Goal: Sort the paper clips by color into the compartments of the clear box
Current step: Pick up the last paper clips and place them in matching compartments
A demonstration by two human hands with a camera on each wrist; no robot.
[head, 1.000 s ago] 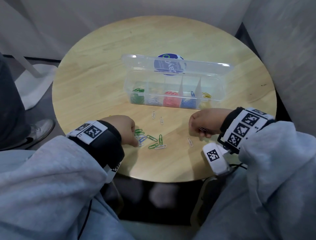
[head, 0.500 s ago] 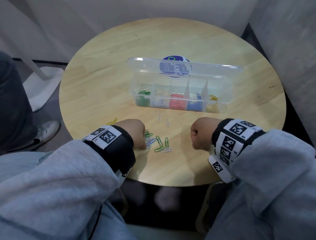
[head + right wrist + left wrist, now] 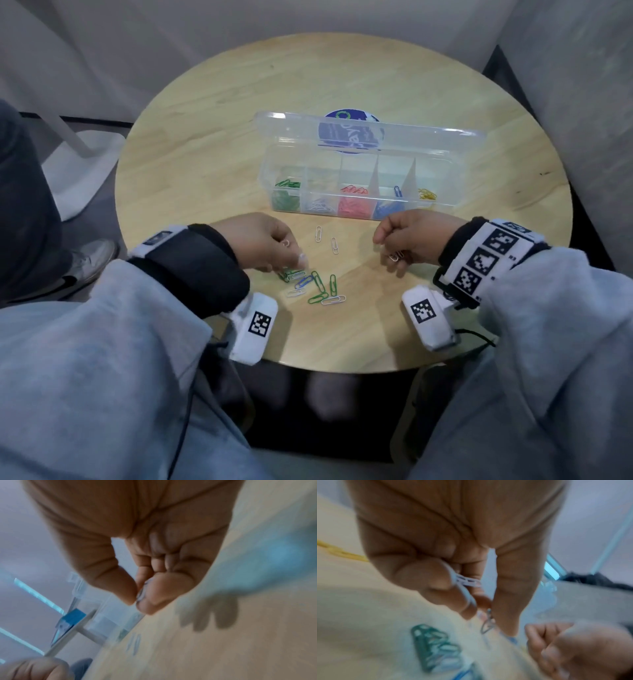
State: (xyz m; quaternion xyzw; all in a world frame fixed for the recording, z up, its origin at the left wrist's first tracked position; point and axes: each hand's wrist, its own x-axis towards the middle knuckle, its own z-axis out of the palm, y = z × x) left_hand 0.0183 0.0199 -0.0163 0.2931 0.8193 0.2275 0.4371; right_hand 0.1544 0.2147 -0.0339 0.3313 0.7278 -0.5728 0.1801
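The clear box (image 3: pixel 445 205) stands open mid-table, with green, white, red, blue and yellow clips in separate compartments. A loose pile of green, blue and white clips (image 3: pixel 317 287) lies near the front edge, and two white clips (image 3: pixel 318 234) lie just beyond it. My left hand (image 3: pixel 291 257) hovers over the pile's left end; in the left wrist view its curled fingers hold white clips (image 3: pixel 465 581). My right hand (image 3: pixel 390 250) is to the right of the pile, thumb and finger pinching a pale clip (image 3: pixel 142 595) off the table.
The round wooden table (image 3: pixel 239 102) has bare wood around the box. The box lid (image 3: pixel 428 137) stands up behind the compartments, with a blue sticker behind it. A yellow clip (image 3: pixel 339 551) lies left of my left hand. A seated person's shoe (image 3: pixel 85 263) is on the floor at left.
The white clip that lay near my right hand is gone from the table, and that hand now pinches a clip, slightly raised. My left hand has stayed at the pile.
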